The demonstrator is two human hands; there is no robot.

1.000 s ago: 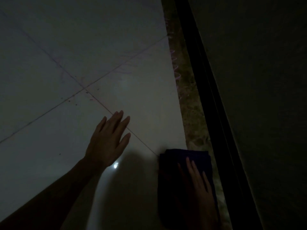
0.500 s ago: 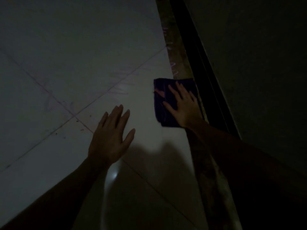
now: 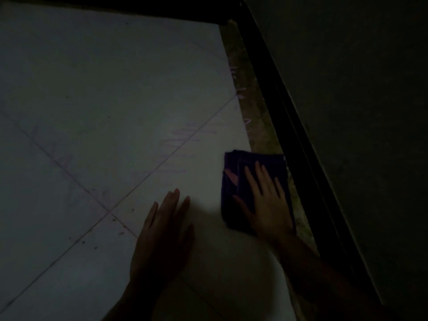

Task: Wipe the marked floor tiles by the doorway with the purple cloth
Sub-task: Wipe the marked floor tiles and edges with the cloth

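Dim pale floor tiles (image 3: 97,89) run to a dark door track (image 3: 289,126) at three o'clock. The right hand (image 3: 266,200) presses flat, fingers spread, on the purple cloth (image 3: 234,205) beside it; the left hand (image 3: 162,232) braces flat. Faint pink marks (image 3: 185,135) at eleven o'clock of the cloth could be missed in this gloom.

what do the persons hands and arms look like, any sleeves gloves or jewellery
Both are bare: the left hand and right hand wear no gloves, and no sleeve shows on either forearm. No ring, watch or bracelet is visible, though the dim light could hide small details.

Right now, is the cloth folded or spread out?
Folded: the cloth lies as a compact pad with layered edges, flat under the right hand.
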